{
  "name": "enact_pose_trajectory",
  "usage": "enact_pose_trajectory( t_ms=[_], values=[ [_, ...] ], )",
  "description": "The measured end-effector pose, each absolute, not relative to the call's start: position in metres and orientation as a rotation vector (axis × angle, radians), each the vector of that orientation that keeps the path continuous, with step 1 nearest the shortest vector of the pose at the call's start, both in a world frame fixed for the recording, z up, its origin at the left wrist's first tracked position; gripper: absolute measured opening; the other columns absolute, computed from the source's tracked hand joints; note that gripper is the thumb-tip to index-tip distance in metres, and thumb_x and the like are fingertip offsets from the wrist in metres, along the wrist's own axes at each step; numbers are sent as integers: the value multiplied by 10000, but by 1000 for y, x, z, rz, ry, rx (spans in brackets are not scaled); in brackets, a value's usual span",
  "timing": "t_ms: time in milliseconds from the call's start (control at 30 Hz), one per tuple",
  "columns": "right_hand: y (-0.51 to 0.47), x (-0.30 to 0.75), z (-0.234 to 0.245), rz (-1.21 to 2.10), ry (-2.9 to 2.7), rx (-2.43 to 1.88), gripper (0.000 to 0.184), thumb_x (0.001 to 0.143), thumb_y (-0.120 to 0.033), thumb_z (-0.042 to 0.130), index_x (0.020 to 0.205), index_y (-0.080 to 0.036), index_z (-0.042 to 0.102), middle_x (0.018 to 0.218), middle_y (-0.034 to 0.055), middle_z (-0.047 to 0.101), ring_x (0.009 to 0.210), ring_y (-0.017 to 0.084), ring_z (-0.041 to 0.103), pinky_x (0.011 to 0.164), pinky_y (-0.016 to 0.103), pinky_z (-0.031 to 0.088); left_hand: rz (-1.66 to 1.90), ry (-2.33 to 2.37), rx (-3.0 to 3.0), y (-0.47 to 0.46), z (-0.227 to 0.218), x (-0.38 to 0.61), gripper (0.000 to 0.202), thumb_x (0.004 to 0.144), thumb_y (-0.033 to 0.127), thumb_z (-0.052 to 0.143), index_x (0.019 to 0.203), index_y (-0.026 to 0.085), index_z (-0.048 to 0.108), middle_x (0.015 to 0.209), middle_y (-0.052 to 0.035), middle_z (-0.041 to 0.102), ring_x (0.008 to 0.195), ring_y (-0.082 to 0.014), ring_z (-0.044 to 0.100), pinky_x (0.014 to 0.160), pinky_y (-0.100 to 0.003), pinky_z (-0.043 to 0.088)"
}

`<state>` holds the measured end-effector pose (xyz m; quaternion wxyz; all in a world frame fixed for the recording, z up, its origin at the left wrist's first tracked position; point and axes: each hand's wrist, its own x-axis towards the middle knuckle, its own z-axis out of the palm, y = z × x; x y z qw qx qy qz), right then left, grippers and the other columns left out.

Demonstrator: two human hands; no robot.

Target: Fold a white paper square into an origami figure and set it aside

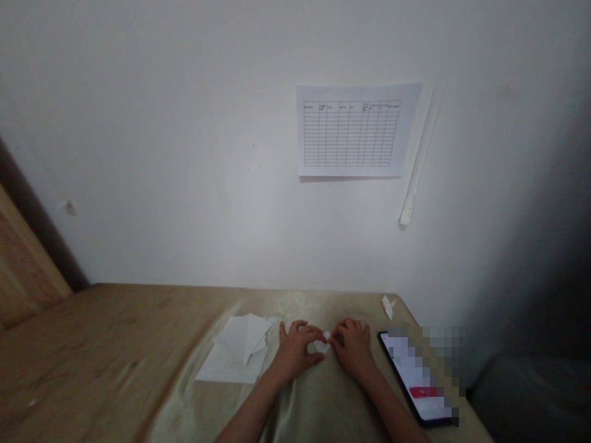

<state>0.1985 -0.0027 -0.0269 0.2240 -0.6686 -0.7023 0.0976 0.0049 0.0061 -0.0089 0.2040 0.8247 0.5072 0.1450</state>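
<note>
A small piece of white folded paper is between my two hands, low over the cloth-covered table. My left hand curves its thumb and index finger around the paper's left side, touching it, while the other fingers are spread. From the right, my right hand pinches the paper's edge with thumb and fingertips. The fingers hide part of the paper, and its exact folds are too small to make out. Left of my left hand lies a stack of white paper sheets, the top one creased.
A smartphone with its screen lit lies right of my right forearm. Behind it, a small folded paper piece rests near the table's corner. A printed table sheet hangs on the white wall. The tan cloth has wrinkles.
</note>
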Motion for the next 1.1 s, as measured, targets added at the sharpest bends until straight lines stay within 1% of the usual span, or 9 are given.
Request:
enact_pose_trajectory(
  t_ms=[100, 300, 400, 467, 600, 767, 833, 967, 1100],
  values=[
    [-2, 199, -27, 279, -1932, -1841, 132, 884, -323, 588, 899, -269, 708, 1149, 57, 639, 1195, 271, 487, 1122, 572, 151, 399, 1409, 2283, 6, -7, 5, 334, 792, 470, 724, 1123, 485, 687, 1384, 64, 613, 1393, -335, 329, 1133, -710, -44],
    [-2, 197, -24, 315, -1924, -1856, 140, 887, -311, 570, 902, -270, 703, 1162, 61, 641, 1201, 276, 491, 1130, 594, 133, 390, 1398, 2281, 5, -4, 4, 356, 794, 454, 731, 1138, 528, 672, 1405, 91, 598, 1385, -340, 343, 1120, -735, -52],
    [-3, 197, -26, 316, -1919, -1862, 134, 889, -299, 563, 906, -261, 690, 1157, 61, 640, 1200, 276, 491, 1134, 589, 131, 376, 1400, 2287, 4, -2, 4, 357, 794, 451, 734, 1130, 551, 665, 1413, 114, 588, 1404, -343, 326, 1118, -742, -41],
    [-2, 198, -28, 299, -1912, -1865, 133, 888, -292, 562, 941, -256, 679, 1155, 60, 639, 1198, 274, 492, 1138, 575, 135, 372, 1412, 2287, 4, -2, 3, 352, 791, 454, 736, 1123, 550, 669, 1431, 119, 570, 1423, -351, 299, 1120, -745, -30],
    [0, 199, -33, 258, -1895, -1861, 162, 880, -286, 586, 1017, -270, 671, 1177, 56, 632, 1205, 272, 487, 1137, 548, 142, 396, 1433, 2301, 3, -4, 5, 335, 781, 439, 751, 1103, 511, 692, 1474, 108, 528, 1446, -367, 259, 1120, -748, -34],
    [3, 201, -34, 266, -1889, -1842, 148, 885, -315, 610, 992, -335, 711, 1177, 32, 635, 1210, 269, 478, 1123, 540, 138, 474, 1372, 2342, 4, -12, 10, 265, 787, 439, 746, 1050, 419, 712, 1430, 62, 581, 1427, -353, 300, 1110, -760, -66],
    [3, 202, -34, 271, -1881, -1830, 141, 883, -330, 619, 975, -356, 722, 1169, 22, 637, 1208, 266, 477, 1115, 530, 150, 499, 1348, 2353, 5, -15, 11, 259, 791, 453, 741, 1045, 409, 708, 1400, 61, 609, 1420, -346, 318, 1101, -765, -91],
    [3, 206, -34, 288, -1877, -1798, 151, 879, -331, 618, 965, -374, 735, 1151, 16, 639, 1183, 258, 493, 1107, 507, 174, 544, 1341, 2351, 7, -18, 10, 314, 785, 498, 741, 1091, 449, 687, 1347, 78, 648, 1408, -337, 347, 1096, -753, -140],
    [-2, 210, -34, 303, -1924, -1757, 177, 855, -346, 631, 994, -375, 735, 1151, 20, 631, 1171, 252, 508, 1113, 487, 184, 520, 1348, 2346, 8, -18, 9, 359, 787, 529, 728, 1140, 511, 660, 1358, 94, 639, 1411, -337, 349, 1094, -751, -150]
  ],
)
